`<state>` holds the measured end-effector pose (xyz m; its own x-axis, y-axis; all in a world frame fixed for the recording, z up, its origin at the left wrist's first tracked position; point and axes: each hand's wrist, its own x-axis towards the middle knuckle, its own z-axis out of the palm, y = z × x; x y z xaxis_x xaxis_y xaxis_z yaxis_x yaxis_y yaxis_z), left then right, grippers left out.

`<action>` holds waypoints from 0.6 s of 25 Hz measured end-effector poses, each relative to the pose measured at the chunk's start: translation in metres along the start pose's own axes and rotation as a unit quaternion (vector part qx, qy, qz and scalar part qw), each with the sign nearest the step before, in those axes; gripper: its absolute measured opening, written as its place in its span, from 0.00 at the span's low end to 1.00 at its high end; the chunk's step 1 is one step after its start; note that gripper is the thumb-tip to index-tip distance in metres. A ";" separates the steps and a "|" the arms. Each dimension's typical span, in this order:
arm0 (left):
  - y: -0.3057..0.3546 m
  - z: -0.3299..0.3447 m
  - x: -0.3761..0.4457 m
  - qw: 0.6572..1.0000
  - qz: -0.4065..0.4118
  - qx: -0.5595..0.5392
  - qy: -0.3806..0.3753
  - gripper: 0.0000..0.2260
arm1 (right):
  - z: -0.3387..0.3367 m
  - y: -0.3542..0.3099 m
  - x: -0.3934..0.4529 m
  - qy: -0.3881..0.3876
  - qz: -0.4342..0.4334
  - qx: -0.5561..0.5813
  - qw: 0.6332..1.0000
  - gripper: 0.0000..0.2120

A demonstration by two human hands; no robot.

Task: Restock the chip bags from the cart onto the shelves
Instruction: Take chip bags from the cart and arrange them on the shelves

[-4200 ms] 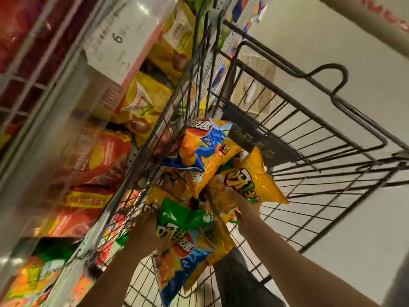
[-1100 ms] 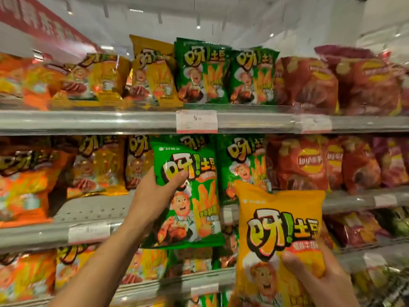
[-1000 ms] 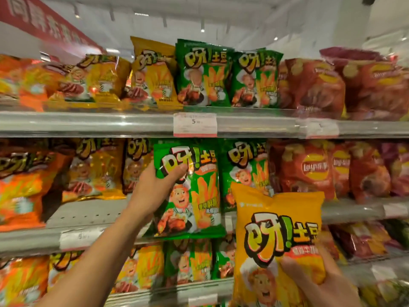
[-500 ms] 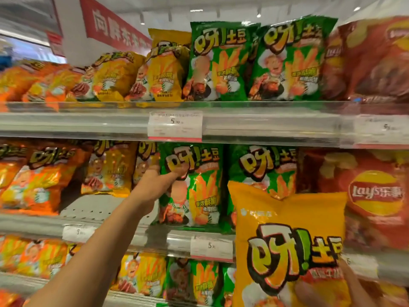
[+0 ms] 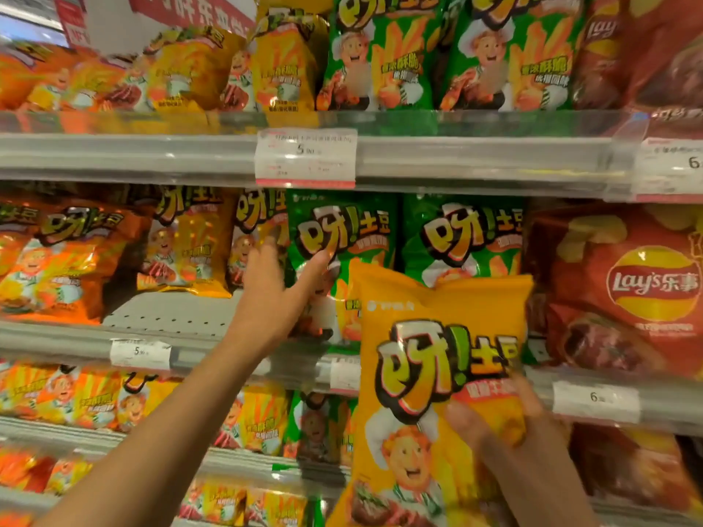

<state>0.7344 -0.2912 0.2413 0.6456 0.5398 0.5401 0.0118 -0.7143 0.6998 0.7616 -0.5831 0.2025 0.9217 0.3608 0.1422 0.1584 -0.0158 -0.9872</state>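
Observation:
The green chip bag (image 5: pixel 342 230) stands upright on the middle shelf (image 5: pixel 171 313), in the row of green bags. My left hand (image 5: pixel 274 298) is at its left edge with fingers spread; only the thumb touches the bag's front. My right hand (image 5: pixel 513 450) grips a yellow chip bag (image 5: pixel 430 374) by its lower right, holding it upright in front of the shelves. The yellow bag hides part of the green row. The cart is out of view.
Yellow bags (image 5: pixel 190 245) and orange bags (image 5: pixel 57 260) fill the middle shelf to the left, with a bare gap in front of them. Red Lay's bags (image 5: pixel 627 290) stand to the right. The upper shelf (image 5: pixel 475 161) and lower shelf carry more bags and price tags (image 5: pixel 306 157).
My left hand has let go of the green bag, which now stands on the middle shelf, and its fingers have spread. The yellow bag in my right hand has risen and come closer.

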 end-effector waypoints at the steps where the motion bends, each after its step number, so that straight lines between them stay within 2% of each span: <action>1: -0.010 -0.005 -0.011 0.998 0.031 0.052 0.010 0.34 | 0.009 0.000 -0.003 -0.010 -0.001 0.008 1.000 0.29; 3: -0.033 -0.025 -0.026 0.989 0.064 0.132 0.013 0.35 | 0.035 -0.004 -0.010 -0.024 0.002 0.026 0.999 0.26; 5: -0.051 -0.053 -0.040 0.982 0.076 0.173 -0.014 0.33 | 0.066 -0.013 -0.020 -0.024 0.011 0.040 0.999 0.27; 8: -0.085 -0.108 -0.059 0.962 0.113 0.244 -0.056 0.32 | 0.124 -0.019 -0.035 0.006 -0.019 0.012 1.000 0.25; 9: -0.098 -0.127 -0.064 0.958 0.114 0.254 -0.076 0.32 | 0.144 -0.019 -0.039 0.011 -0.023 0.006 1.000 0.27; 12: -0.141 -0.180 -0.077 0.941 0.116 0.287 -0.132 0.31 | 0.206 -0.030 -0.046 0.013 0.000 -0.026 1.000 0.49; 13: -0.160 -0.199 -0.078 0.935 0.119 0.303 -0.143 0.31 | 0.229 -0.037 -0.046 0.003 -0.003 -0.023 1.000 0.53; 14: -0.173 -0.216 -0.080 0.932 0.116 0.309 -0.147 0.32 | 0.249 -0.045 -0.042 -0.011 -0.016 -0.010 1.000 0.52; 15: -0.185 -0.232 -0.081 0.932 0.116 0.312 -0.146 0.32 | 0.268 -0.052 -0.033 -0.027 -0.024 0.018 0.999 0.48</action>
<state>0.5029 -0.0989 0.1765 0.8650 0.2604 0.4290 0.2295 -0.9655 0.1233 0.6279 -0.3448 0.2303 0.8922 0.4110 0.1872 0.1891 0.0364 -0.9813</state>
